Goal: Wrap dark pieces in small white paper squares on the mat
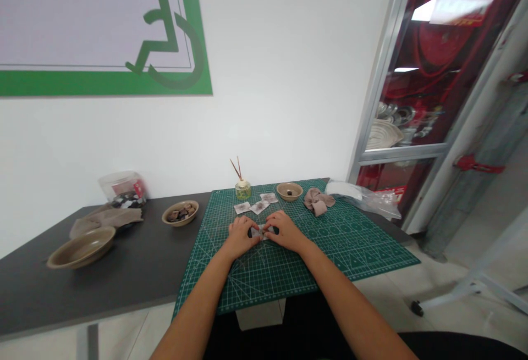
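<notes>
Over the green cutting mat, my left hand and my right hand meet at a small white paper square. Thumbs and fingers of both hands close on its two sides. A small brownish bit shows at the middle of the paper, too small to name. Just beyond my hands lie three printed paper squares with grey patterns. Behind them stands a small bowl with a dark piece inside. The fingertips partly cover the paper I hold.
A reed diffuser bottle stands at the mat's back edge. A crumpled brown cloth and a plastic bag lie right. Leftward are a bowl of brown chunks, a larger bowl, another cloth and a clear tub.
</notes>
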`<state>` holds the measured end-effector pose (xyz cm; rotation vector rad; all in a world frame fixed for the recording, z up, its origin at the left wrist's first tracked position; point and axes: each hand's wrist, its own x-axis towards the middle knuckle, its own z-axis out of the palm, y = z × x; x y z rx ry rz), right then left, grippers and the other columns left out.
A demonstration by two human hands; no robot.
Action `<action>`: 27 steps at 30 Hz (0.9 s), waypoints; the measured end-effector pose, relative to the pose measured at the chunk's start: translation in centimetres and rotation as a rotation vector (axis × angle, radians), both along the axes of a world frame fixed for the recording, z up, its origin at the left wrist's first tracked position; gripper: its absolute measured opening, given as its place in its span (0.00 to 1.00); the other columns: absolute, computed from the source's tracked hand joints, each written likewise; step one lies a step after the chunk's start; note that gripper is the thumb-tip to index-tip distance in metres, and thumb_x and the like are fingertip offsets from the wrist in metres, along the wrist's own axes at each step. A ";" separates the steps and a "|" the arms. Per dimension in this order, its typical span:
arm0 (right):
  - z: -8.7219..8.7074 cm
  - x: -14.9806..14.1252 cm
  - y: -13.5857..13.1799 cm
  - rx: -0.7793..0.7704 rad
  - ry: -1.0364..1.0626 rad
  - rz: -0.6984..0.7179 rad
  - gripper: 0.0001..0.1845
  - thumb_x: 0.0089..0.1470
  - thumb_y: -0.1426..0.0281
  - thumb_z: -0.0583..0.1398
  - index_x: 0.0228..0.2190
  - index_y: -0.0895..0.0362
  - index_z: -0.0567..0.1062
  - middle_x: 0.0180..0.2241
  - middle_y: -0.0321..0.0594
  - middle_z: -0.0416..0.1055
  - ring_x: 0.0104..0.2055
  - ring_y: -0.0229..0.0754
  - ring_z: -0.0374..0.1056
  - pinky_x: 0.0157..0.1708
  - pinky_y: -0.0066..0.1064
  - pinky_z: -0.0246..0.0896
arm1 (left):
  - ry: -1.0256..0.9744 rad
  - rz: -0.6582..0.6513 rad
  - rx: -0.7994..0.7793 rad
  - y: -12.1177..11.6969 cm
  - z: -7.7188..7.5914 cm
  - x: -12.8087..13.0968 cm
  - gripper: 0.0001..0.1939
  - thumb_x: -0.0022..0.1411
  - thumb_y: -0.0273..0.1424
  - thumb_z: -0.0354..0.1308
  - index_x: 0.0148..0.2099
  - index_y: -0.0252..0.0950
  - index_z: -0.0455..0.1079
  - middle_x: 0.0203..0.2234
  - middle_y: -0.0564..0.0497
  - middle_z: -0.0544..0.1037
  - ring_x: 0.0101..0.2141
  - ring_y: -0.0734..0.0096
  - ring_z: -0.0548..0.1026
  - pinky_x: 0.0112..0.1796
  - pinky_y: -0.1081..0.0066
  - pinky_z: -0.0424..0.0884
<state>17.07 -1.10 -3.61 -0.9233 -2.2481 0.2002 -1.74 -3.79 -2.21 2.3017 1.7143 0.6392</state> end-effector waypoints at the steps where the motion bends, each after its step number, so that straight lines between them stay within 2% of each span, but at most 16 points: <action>1: 0.0 -0.1 0.0 -0.003 -0.011 -0.003 0.07 0.47 0.71 0.64 0.32 0.55 0.77 0.38 0.41 0.70 0.45 0.44 0.61 0.46 0.37 0.54 | 0.000 0.000 -0.002 0.0 0.0 0.0 0.11 0.52 0.37 0.59 0.39 0.41 0.70 0.40 0.52 0.70 0.45 0.61 0.64 0.44 0.62 0.58; 3: 0.0 -0.2 0.1 -0.016 -0.019 -0.076 0.07 0.48 0.71 0.63 0.33 0.55 0.77 0.38 0.41 0.70 0.45 0.44 0.61 0.45 0.38 0.54 | -0.003 0.004 -0.007 0.0 0.1 0.0 0.11 0.52 0.37 0.59 0.39 0.41 0.70 0.40 0.52 0.70 0.46 0.61 0.64 0.44 0.62 0.58; 6: -0.1 -0.1 0.2 -0.022 -0.003 -0.195 0.03 0.47 0.74 0.62 0.29 0.57 0.75 0.34 0.42 0.70 0.42 0.45 0.61 0.44 0.38 0.54 | -0.005 0.008 -0.011 0.0 0.1 0.0 0.11 0.52 0.37 0.60 0.39 0.41 0.70 0.41 0.52 0.70 0.46 0.61 0.64 0.45 0.62 0.57; 9: -0.1 0.0 0.2 0.006 0.002 -0.123 0.03 0.45 0.75 0.63 0.27 0.58 0.73 0.33 0.40 0.69 0.41 0.44 0.61 0.44 0.37 0.54 | 0.000 0.008 -0.012 0.0 0.1 0.0 0.10 0.52 0.37 0.59 0.38 0.41 0.70 0.41 0.52 0.70 0.46 0.61 0.64 0.45 0.62 0.57; 12: 0.0 -0.1 0.1 0.022 -0.026 -0.009 0.06 0.46 0.73 0.63 0.31 0.56 0.75 0.37 0.40 0.70 0.44 0.44 0.61 0.45 0.37 0.54 | 0.006 0.008 -0.012 0.0 0.1 0.0 0.11 0.52 0.37 0.59 0.39 0.41 0.70 0.41 0.52 0.71 0.45 0.61 0.64 0.44 0.62 0.57; 14: 0.1 -0.2 0.0 0.004 -0.031 -0.059 0.06 0.48 0.72 0.63 0.32 0.55 0.76 0.38 0.41 0.70 0.45 0.45 0.61 0.45 0.38 0.54 | 0.004 0.009 -0.014 0.1 0.0 0.0 0.11 0.52 0.37 0.59 0.39 0.41 0.70 0.41 0.52 0.70 0.46 0.61 0.64 0.44 0.62 0.57; 17: 0.1 -0.1 0.1 -0.017 0.000 -0.180 0.04 0.48 0.74 0.62 0.30 0.56 0.76 0.35 0.42 0.71 0.43 0.45 0.61 0.44 0.38 0.55 | -0.006 0.007 -0.008 0.1 0.0 0.0 0.11 0.52 0.37 0.60 0.39 0.41 0.70 0.41 0.52 0.70 0.46 0.61 0.64 0.45 0.61 0.57; 19: 0.1 0.0 0.0 -0.006 0.016 -0.160 0.03 0.46 0.76 0.62 0.28 0.57 0.75 0.34 0.41 0.70 0.42 0.44 0.61 0.44 0.37 0.55 | -0.007 0.006 -0.005 0.0 0.0 0.0 0.11 0.52 0.37 0.60 0.38 0.41 0.71 0.41 0.52 0.70 0.46 0.61 0.64 0.45 0.61 0.57; 23: 0.1 -0.1 -0.1 0.022 -0.016 0.008 0.06 0.45 0.74 0.64 0.30 0.56 0.75 0.36 0.40 0.70 0.43 0.43 0.62 0.45 0.36 0.55 | 0.006 0.006 -0.003 0.0 0.1 0.0 0.11 0.52 0.38 0.59 0.39 0.42 0.71 0.41 0.52 0.71 0.46 0.61 0.64 0.44 0.62 0.57; 25: 0.1 -0.2 -0.1 0.007 -0.035 -0.022 0.07 0.47 0.72 0.63 0.33 0.55 0.76 0.37 0.40 0.70 0.44 0.44 0.61 0.45 0.36 0.55 | 0.008 0.005 -0.005 0.0 0.1 0.0 0.11 0.52 0.38 0.59 0.39 0.41 0.70 0.41 0.52 0.71 0.46 0.61 0.64 0.44 0.62 0.57; 27: 0.0 -0.2 0.1 -0.015 -0.031 -0.115 0.07 0.49 0.72 0.62 0.34 0.55 0.76 0.37 0.41 0.71 0.44 0.44 0.61 0.45 0.38 0.55 | 0.005 0.008 -0.011 0.0 0.1 0.1 0.11 0.52 0.37 0.59 0.39 0.41 0.70 0.41 0.52 0.71 0.46 0.60 0.64 0.45 0.61 0.57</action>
